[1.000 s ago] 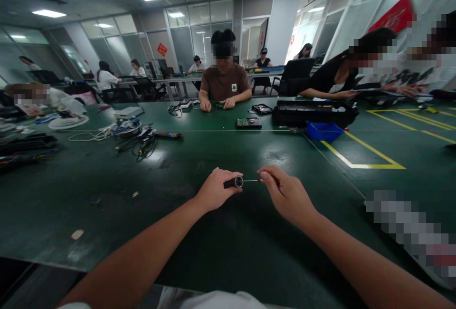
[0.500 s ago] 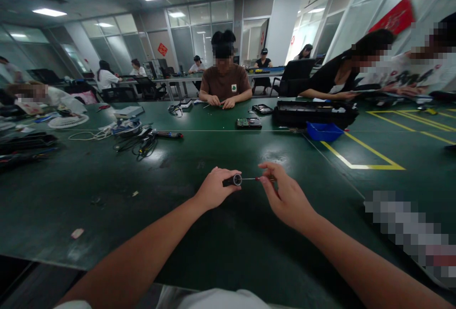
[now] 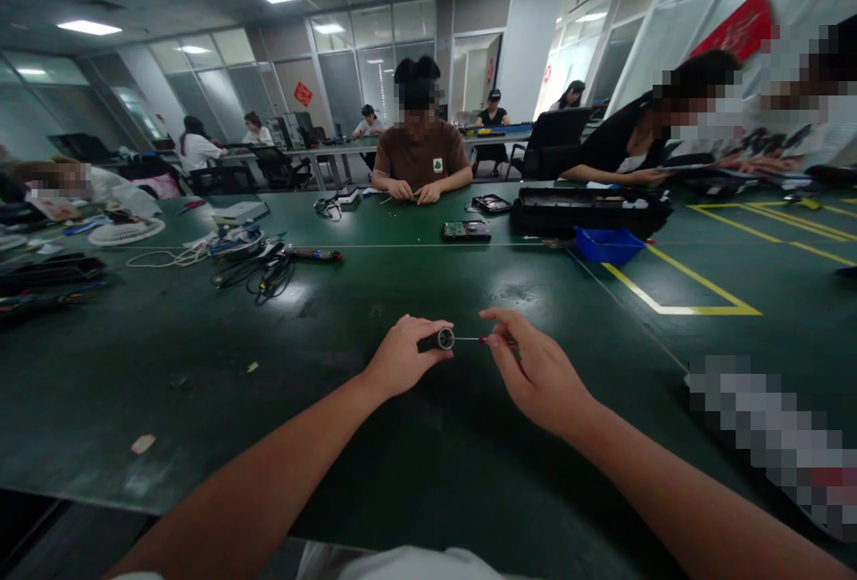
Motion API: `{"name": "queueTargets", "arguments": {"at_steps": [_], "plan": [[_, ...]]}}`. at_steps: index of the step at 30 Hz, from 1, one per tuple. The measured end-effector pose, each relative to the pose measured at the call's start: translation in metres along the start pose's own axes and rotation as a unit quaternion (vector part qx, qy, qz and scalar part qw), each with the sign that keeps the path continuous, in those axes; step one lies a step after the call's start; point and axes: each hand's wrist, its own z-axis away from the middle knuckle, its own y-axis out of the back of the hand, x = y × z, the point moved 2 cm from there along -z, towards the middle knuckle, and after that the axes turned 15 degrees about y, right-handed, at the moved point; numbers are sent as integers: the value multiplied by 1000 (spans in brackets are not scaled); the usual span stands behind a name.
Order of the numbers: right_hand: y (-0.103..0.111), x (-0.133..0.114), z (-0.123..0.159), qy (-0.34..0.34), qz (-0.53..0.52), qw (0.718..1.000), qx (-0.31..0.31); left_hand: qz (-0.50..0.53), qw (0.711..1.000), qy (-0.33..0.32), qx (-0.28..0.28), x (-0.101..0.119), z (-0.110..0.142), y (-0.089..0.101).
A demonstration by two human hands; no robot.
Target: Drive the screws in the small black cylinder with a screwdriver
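Observation:
My left hand (image 3: 403,355) is wrapped round a short black cylinder (image 3: 445,338) with a pale ring at the end facing me; what kind of part it is I cannot make out. A screwdriver (image 3: 470,339) with a thin metal shaft and a red collar points left, its tip at the right side of the cylinder. My right hand (image 3: 534,364) pinches its handle, which the fingers mostly hide, and the index finger sticks out above it. Both hands are held over the green table (image 3: 348,473).
Across the table a person in a brown shirt (image 3: 420,156) works. Before them lie an opened hard drive (image 3: 466,230), a blue bin (image 3: 609,244) and a long black casing (image 3: 589,208). Cables (image 3: 268,268) and a pen-shaped tool (image 3: 314,253) lie left. A blurred-out object (image 3: 769,437) sits at the right.
The fingers of my right hand have shifted slightly round the screwdriver's handle. My left hand and the cylinder stay in place; the whole view has moved a little.

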Motion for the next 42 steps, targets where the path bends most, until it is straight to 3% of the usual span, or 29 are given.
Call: {"name": "queueTargets", "arguments": {"at_steps": [7,13,20,23,31,42], "plan": [[0,1,0,-50,13,999,-12,-6,1000,0,-5,1,0,-1],[-2,1,1,-26,-11,1000,10,6,1000,-2,5,-3,-1,-1],[-1,3,0,-65,-2,998,-16,2,1000,3,-1,-1,0,-1],[-1,4,0,-46,-8,999,-15,1,1000,6,-3,-1,0,-1],[-4,6,1,-37,-19,998,44,3,1000,9,6,1,0,1],[-1,6,-2,-54,31,998,8,-6,1000,11,1,-3,-1,-4]]}}
